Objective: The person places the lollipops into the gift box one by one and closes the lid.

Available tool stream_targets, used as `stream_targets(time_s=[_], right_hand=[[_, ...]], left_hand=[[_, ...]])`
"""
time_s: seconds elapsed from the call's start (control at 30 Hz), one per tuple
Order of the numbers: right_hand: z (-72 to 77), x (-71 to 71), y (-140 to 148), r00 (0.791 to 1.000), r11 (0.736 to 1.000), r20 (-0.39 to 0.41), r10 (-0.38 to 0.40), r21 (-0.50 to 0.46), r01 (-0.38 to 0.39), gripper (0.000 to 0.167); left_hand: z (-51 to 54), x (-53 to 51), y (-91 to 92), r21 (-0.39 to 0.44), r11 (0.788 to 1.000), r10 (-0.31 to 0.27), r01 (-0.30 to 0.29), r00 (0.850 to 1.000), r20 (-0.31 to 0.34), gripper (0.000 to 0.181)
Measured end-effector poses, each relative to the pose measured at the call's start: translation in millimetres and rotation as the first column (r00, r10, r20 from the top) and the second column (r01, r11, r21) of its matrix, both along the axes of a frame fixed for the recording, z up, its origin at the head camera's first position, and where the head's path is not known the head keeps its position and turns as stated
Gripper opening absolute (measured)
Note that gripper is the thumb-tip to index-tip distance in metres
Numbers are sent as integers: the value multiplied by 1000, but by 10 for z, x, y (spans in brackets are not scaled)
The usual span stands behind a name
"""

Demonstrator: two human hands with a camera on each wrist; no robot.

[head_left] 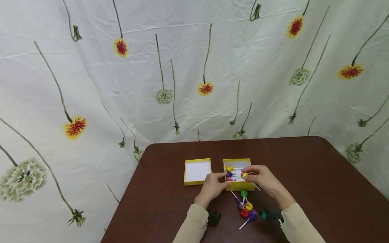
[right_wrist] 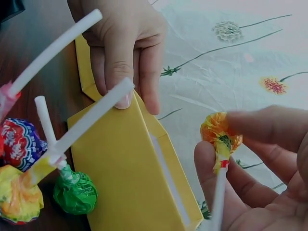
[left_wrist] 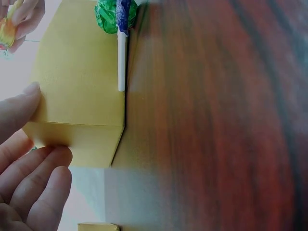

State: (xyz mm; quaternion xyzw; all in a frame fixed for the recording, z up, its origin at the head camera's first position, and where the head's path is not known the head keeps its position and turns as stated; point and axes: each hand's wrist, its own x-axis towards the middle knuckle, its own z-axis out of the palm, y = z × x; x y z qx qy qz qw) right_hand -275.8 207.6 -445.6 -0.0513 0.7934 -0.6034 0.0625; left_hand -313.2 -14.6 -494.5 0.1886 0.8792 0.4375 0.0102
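Observation:
My right hand [head_left: 265, 179] pinches a lollipop [right_wrist: 221, 137] in a yellow-orange wrapper between thumb and fingers, its white stick pointing down in the right wrist view. It is over the right side of an open yellow box [head_left: 240, 186]. At the box's left front corner, my left hand [head_left: 211, 187] grips the walls, with the thumb on the front and fingers along the left side. Inside lie several lollipops, among them a yellow one [head_left: 229, 168] and a purple one [head_left: 229, 174]. The right hand partly hides the box's interior.
On the brown table [head_left: 164, 202], in front of the box, lie loose lollipops: green [head_left: 244, 193], yellow [head_left: 249, 206], red [head_left: 244, 213] and purple [head_left: 252, 215]. A shallow yellow-rimmed lid [head_left: 197, 171], white inside, sits left of the box. Flowered cloth [head_left: 188, 111] hangs behind the table.

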Motion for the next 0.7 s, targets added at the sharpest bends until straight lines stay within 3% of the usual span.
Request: stream_targets(time_s=[0.47,0.7], right_hand=[[41,-134,-58,999,999,-33,8,37,-7,29],[62,-228,-136,1000,995,-29,4,102,-1,29]], left_hand=[[-5,1,-2,-4,1000,-4,4,1000,-5,50],[-5,-12,2,-12,1000,-7,7,1000,-23,49]])
